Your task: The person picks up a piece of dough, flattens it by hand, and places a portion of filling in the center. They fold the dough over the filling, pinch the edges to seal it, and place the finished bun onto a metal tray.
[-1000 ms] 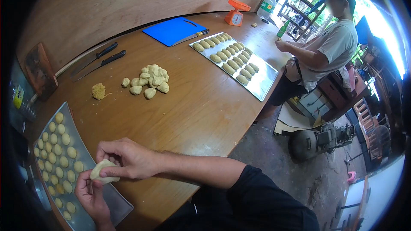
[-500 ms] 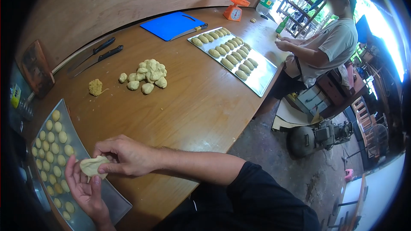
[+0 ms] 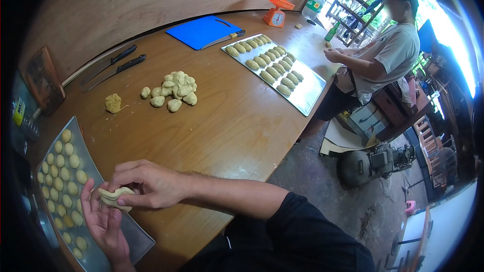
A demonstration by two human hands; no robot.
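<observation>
A flattened piece of dough [image 3: 113,197], folded over with a layered edge, is held between my two hands at the lower left. My right hand [image 3: 151,187] pinches it between thumb and fingers. Cupped beneath, my left hand [image 3: 107,229] supports the dough on its fingers. Under and beside the hands lies a metal tray [image 3: 132,242] with rows of small round yellowish dough balls [image 3: 58,185]. Farther up the table sit a heap of pale dough lumps [image 3: 180,86] and a crumbly yellow-brown lump [image 3: 113,103].
Two knives [image 3: 123,63] lie near the wall. Beyond are a blue cutting board [image 3: 204,31], a tray [image 3: 305,98] of oval dough pieces, and an orange scale [image 3: 276,16]. Another person [image 3: 388,53] stands at the table's far end, hands together around a small piece.
The dough has gone from an open flat round facing me to a folded shape, with my right fingers closing over it. The other person's hands have shifted slightly.
</observation>
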